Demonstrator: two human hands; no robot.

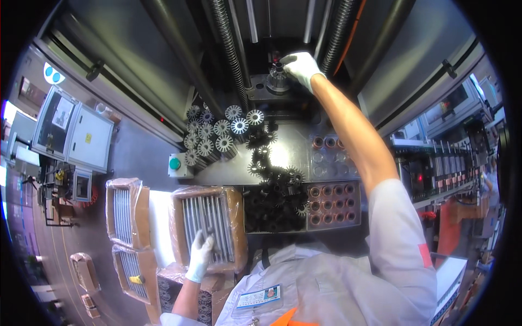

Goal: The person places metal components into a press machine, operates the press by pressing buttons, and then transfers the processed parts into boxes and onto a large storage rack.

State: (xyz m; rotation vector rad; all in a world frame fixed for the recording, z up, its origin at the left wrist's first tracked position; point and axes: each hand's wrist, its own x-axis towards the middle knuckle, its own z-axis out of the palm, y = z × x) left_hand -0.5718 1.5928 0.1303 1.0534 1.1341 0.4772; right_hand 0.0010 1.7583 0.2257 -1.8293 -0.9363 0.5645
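Observation:
My right hand, in a white glove, reaches far forward into the machine. Its fingers are closed at the top of a round metal fixture, around something small and dark that I cannot make out. Lower left, my white-gloved left hand is over a plastic-lined cardboard box of long metal shafts. Its fingers are stretched out and apart; whether they touch a shaft is hard to tell. Several slotted metal rotor cores stand together on the metal table left of the fixture.
Dark toothed parts lie heaped mid-table and in a black tray. Copper-coloured rings fill a clear tray beside it. A green button box sits at the table's left edge. Vertical rods flank the fixture. More shaft boxes stand at left.

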